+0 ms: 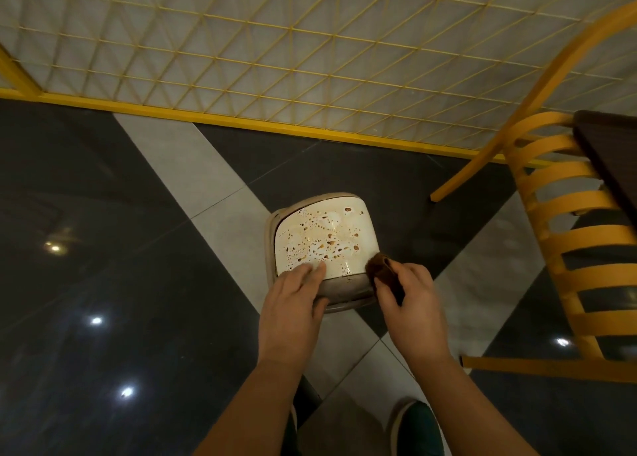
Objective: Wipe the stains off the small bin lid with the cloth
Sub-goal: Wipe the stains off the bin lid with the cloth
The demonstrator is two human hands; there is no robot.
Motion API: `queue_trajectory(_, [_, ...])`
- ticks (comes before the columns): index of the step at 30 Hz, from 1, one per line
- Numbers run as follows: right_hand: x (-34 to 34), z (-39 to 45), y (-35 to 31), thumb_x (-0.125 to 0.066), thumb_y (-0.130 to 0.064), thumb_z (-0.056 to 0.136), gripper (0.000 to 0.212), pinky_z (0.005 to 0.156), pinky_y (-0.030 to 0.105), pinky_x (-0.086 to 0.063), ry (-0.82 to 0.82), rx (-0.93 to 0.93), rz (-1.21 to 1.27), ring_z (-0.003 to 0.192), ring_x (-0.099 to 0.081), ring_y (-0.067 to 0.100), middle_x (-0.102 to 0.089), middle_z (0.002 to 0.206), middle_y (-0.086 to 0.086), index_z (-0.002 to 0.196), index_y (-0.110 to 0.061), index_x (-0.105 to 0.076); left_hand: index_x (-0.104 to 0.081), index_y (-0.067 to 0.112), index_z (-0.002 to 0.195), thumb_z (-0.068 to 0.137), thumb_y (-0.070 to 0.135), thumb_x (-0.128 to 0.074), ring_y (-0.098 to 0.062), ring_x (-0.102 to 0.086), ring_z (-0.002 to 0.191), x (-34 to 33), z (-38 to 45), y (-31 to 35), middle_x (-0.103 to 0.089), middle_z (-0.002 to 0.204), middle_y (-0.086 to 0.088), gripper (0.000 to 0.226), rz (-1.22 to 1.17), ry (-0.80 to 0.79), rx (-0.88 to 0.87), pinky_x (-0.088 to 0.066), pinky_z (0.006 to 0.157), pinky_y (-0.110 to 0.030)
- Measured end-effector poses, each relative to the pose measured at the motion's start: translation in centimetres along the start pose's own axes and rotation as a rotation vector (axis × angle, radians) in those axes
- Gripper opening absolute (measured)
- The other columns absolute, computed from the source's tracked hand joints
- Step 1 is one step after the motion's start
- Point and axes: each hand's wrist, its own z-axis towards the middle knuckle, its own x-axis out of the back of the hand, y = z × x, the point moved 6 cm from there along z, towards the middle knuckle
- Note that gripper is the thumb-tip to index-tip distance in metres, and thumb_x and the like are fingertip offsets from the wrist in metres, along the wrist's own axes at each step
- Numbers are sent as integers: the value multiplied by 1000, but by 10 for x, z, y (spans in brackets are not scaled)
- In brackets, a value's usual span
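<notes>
The small bin (344, 293) is standing on the tiled floor (103, 249) just below the middle of the frame, its pale lid (322, 240) speckled all over with brown stains (331, 243). The left hand (293, 304) is resting on the lid's near edge with fingers laid flat, steadying it. The right hand (410, 304) is pinching a brown cloth (382, 269) at the lid's lower right corner. To wipe well, the cloth likely needs pressing flat and sweeping across in overlapping strokes while the other hand is bracing the bin. A yellow chair (565, 221) is crowding the right side, and a yellow mesh fence (275, 59) is running across the top; neither is blocking the lid.
</notes>
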Motion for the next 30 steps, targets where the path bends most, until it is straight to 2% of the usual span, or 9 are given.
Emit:
queue_trajectory(5, [-16, -14, -29, -69, -22, 86, 36, 78, 23, -52, 27, 84, 59, 94, -57, 9, -56, 111, -5, 122, -19, -64, -59, 24, 125, 78, 26, -73, -22, -54, 111, 0, 3, -1, -59, 120, -1, 49, 16, 62, 14, -49, 93, -40])
queue_trajectory(8, [-21, -17, -33, -74, -14, 81, 34, 73, 13, -47, -8, 205, 18, 90, -57, 7, -60, 106, -6, 114, -20, -70, -64, 25, 118, 75, 26, -76, -23, -57, 105, 0, 1, -2, -60, 116, -2, 45, 25, 84, 12, -49, 87, -38])
queue_trajectory(13, [2, 0, 0, -66, -16, 88, 31, 70, 5, -37, 143, -72, 164, 82, -49, -3, -53, 101, -9, 119, -16, -66, -61, 26, 119, 82, 30, -68, -16, -51, 109, 3, 4, 0, -56, 119, 4, 38, -85, 94, 46, -42, 95, -31])
queue_trajectory(15, [-2, -2, -10, -66, -18, 88, 32, 75, 10, -42, 113, -25, 141, 86, -50, 0, -53, 105, -9, 121, -18, -64, -63, 26, 110, 83, 27, -66, -11, -53, 101, 3, 6, 5, -59, 109, 8, 27, -126, 66, 5, -47, 91, -29])
queue_trajectory(17, [-12, -11, -28, -67, -21, 86, 33, 75, 16, -47, 57, 108, 71, 93, -54, 5, -54, 110, -9, 119, -22, -65, -61, 27, 111, 85, 25, -64, -9, -52, 103, 1, 6, 8, -59, 109, 10, 27, -153, 25, 12, -46, 92, -26])
queue_trajectory(19, [-19, -16, -32, -69, -20, 85, 32, 73, 11, -44, 33, 174, 46, 94, -55, 6, -56, 111, -9, 117, -22, -67, -59, 28, 115, 85, 25, -63, -8, -51, 106, -1, 6, 8, -58, 113, 10, 30, -182, 7, 41, -43, 94, -23])
queue_trajectory(25, [-1, 0, -5, -65, -21, 90, 32, 69, 6, -38, 199, -63, 207, 85, -52, -1, -53, 103, -9, 121, -18, -65, -62, 29, 105, 85, 25, -63, -3, -49, 99, -3, 4, 10, -57, 104, 14, 21, -268, -25, 75, -46, 85, -21])
queue_trajectory(28, [-2, 6, -6, -64, -24, 90, 31, 76, 17, -48, 177, -68, 191, 87, -54, 3, -53, 102, -10, 121, -21, -64, -64, 28, 101, 84, 24, -64, -4, -52, 96, -5, 5, 11, -59, 101, 14, 18, -300, -26, 83, -47, 82, -20])
queue_trajectory(30, [-11, 0, -18, -67, -22, 87, 31, 75, 26, -53, 100, 37, 134, 89, -55, 8, -54, 103, -10, 118, -21, -66, -65, 28, 99, 85, 23, -64, -5, -53, 94, -5, 6, 10, -60, 99, 13, 15, -302, -30, 92, -48, 80, -21])
